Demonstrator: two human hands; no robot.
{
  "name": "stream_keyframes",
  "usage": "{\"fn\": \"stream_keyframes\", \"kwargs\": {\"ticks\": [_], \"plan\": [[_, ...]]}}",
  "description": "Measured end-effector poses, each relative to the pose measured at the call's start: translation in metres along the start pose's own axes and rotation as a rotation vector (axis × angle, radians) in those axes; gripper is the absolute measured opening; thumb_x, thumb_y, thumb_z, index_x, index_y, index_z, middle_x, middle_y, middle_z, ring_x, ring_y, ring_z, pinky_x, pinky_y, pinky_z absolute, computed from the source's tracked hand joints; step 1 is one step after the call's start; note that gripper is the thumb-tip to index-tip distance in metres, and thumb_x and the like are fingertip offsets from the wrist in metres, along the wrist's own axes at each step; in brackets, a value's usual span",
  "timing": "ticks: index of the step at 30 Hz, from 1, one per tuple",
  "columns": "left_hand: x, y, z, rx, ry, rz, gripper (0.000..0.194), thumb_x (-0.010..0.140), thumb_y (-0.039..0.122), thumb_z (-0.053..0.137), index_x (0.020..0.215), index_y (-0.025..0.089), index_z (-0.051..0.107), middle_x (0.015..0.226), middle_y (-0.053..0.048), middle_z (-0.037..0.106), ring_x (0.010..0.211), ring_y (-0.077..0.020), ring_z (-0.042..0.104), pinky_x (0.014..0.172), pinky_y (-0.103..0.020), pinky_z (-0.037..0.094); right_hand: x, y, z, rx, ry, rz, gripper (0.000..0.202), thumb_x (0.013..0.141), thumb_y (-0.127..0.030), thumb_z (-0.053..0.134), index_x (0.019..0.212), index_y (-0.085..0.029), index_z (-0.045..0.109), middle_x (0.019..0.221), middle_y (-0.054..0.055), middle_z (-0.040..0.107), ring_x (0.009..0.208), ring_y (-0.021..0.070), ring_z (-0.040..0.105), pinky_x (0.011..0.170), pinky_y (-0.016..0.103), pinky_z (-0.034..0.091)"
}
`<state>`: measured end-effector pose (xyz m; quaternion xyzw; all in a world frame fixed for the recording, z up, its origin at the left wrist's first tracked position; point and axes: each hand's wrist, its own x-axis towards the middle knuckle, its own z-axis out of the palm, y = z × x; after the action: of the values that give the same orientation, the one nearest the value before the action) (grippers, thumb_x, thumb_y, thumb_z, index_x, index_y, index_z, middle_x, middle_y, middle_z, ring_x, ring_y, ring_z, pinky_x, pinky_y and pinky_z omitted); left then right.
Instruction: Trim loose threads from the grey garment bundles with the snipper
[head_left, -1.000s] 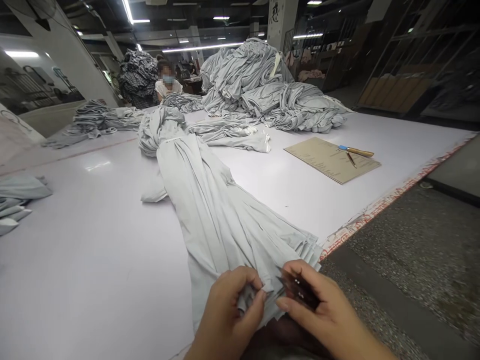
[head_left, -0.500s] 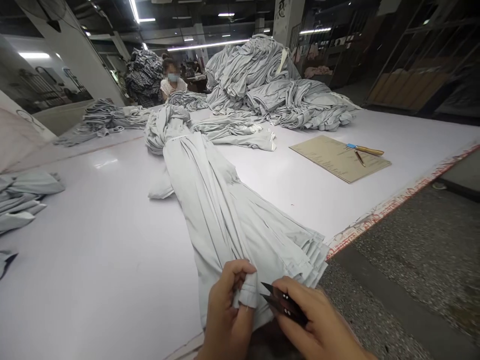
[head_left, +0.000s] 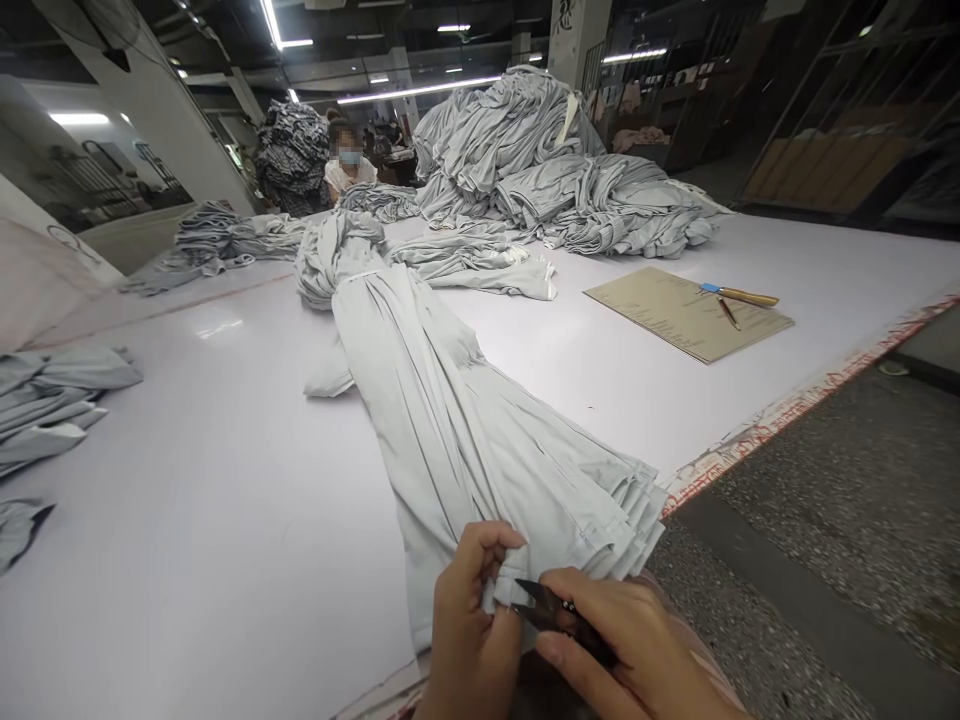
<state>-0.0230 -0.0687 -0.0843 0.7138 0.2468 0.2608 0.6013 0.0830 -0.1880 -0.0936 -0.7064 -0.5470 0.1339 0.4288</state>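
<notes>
A long bundle of pale grey garments [head_left: 442, 400] lies over the table's near edge, its layered hems fanned out at the right. My left hand [head_left: 480, 610] is closed on a folded fabric edge near the bottom centre. Just right of it, my right hand [head_left: 622, 640] grips small black thread snips [head_left: 566, 618]. The snips' two pointed blades are apart, with their tips at the fabric by my left thumb.
On the white table [head_left: 247, 500], a brown card stack [head_left: 660, 315] bears a blue-and-wood tool [head_left: 742, 295] and a small pointed item. Large grey garment piles [head_left: 517, 140] stand behind. A masked person [head_left: 349, 170] is at the far side. Cloth [head_left: 52, 400] lies at left.
The snips in my right hand have come closer to my left hand, and their tips now meet the held fabric. The whole view has shifted slightly.
</notes>
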Motion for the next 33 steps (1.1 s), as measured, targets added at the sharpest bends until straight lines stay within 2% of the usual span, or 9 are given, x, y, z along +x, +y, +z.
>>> {"fn": "stream_keyframes", "kwargs": {"ticks": [6, 12, 15, 16, 17, 20, 23, 26, 33], "plan": [[0.001, 0.002, 0.003, -0.006, 0.044, -0.029, 0.026, 0.07, 0.005, 0.051, 0.088, 0.023, 0.056, 0.067, 0.005, 0.053, 0.062, -0.0125, 0.048, 0.057, -0.02, 0.038, 0.003, 0.0, 0.0, -0.018, 0.022, -0.031, 0.027, 0.1, -0.034, 0.033, 0.083, -0.024, 0.051, 0.06, -0.004, 0.061, 0.05, 0.0143, 0.061, 0.049, 0.022, 0.039], [0.001, 0.008, 0.003, -0.134, 0.088, -0.192, 0.021, 0.071, 0.01, 0.056, 0.086, 0.024, 0.05, 0.069, 0.006, 0.049, 0.057, -0.0105, 0.042, 0.051, -0.019, 0.035, 0.012, -0.004, -0.001, 0.089, -0.008, 0.068, 0.008, 0.086, -0.032, 0.056, 0.087, -0.023, 0.055, 0.055, -0.007, 0.052, 0.046, 0.0121, 0.051, 0.048, 0.019, 0.039], [0.008, 0.015, -0.009, 0.012, 0.047, -0.105, 0.005, 0.078, 0.019, 0.059, 0.081, 0.022, 0.056, 0.073, 0.002, 0.05, 0.064, -0.0127, 0.046, 0.06, -0.022, 0.038, 0.024, -0.002, -0.001, 0.264, 0.024, 0.158, 0.006, 0.085, -0.026, 0.051, 0.084, -0.022, 0.057, 0.058, -0.006, 0.048, 0.05, 0.0116, 0.047, 0.049, 0.019, 0.039], [0.011, 0.017, -0.014, 0.057, 0.0, -0.095, 0.006, 0.081, 0.024, 0.059, 0.076, 0.02, 0.058, 0.074, 0.001, 0.05, 0.066, -0.0134, 0.047, 0.062, -0.023, 0.037, 0.028, -0.001, -0.002, 0.34, 0.038, 0.209, 0.008, 0.086, -0.026, 0.05, 0.084, -0.022, 0.056, 0.06, -0.006, 0.048, 0.052, 0.0117, 0.046, 0.049, 0.019, 0.039], [0.015, 0.019, -0.019, 0.071, -0.048, -0.114, 0.017, 0.084, 0.03, 0.058, 0.07, 0.019, 0.059, 0.073, 0.0, 0.049, 0.066, -0.0137, 0.046, 0.062, -0.023, 0.036, 0.031, 0.001, -0.003, 0.408, 0.059, 0.271, 0.01, 0.088, -0.028, 0.049, 0.085, -0.022, 0.056, 0.062, -0.005, 0.047, 0.054, 0.0118, 0.045, 0.05, 0.019, 0.039], [0.02, 0.021, -0.03, -0.06, -0.132, -0.31, 0.041, 0.086, 0.045, 0.055, 0.057, 0.017, 0.049, 0.063, 0.002, 0.041, 0.059, -0.0121, 0.039, 0.055, -0.023, 0.032, 0.033, 0.007, -0.01, 0.45, 0.069, 0.376, 0.016, 0.091, -0.035, 0.048, 0.084, -0.021, 0.053, 0.065, -0.005, 0.044, 0.057, 0.0122, 0.044, 0.052, 0.02, 0.039], [0.019, 0.018, -0.031, -0.175, -0.124, -0.449, 0.045, 0.084, 0.052, 0.056, 0.057, 0.017, 0.048, 0.06, 0.003, 0.038, 0.058, -0.0119, 0.036, 0.052, -0.023, 0.032, 0.023, 0.009, -0.017, 0.278, -0.068, 0.318, 0.019, 0.091, -0.037, 0.05, 0.082, -0.021, 0.053, 0.063, -0.005, 0.045, 0.057, 0.0125, 0.045, 0.053, 0.02, 0.037], [0.017, 0.015, -0.026, -0.196, -0.142, -0.467, 0.045, 0.083, 0.053, 0.056, 0.059, 0.016, 0.05, 0.06, 0.003, 0.038, 0.058, -0.012, 0.037, 0.052, -0.023, 0.033, 0.012, 0.007, -0.02, 0.134, -0.17, 0.223, 0.02, 0.092, -0.038, 0.05, 0.086, -0.02, 0.055, 0.063, -0.004, 0.051, 0.055, 0.0127, 0.049, 0.051, 0.021, 0.036], [0.019, 0.019, -0.024, -0.278, -0.151, -0.518, 0.045, 0.083, 0.052, 0.058, 0.057, 0.016, 0.051, 0.056, 0.003, 0.041, 0.054, -0.0104, 0.039, 0.05, -0.022, 0.033, 0.014, 0.0, -0.016, -0.049, -0.124, 0.059, 0.018, 0.096, -0.031, 0.046, 0.09, -0.02, 0.058, 0.06, -0.003, 0.056, 0.051, 0.0141, 0.054, 0.051, 0.022, 0.035]]}}
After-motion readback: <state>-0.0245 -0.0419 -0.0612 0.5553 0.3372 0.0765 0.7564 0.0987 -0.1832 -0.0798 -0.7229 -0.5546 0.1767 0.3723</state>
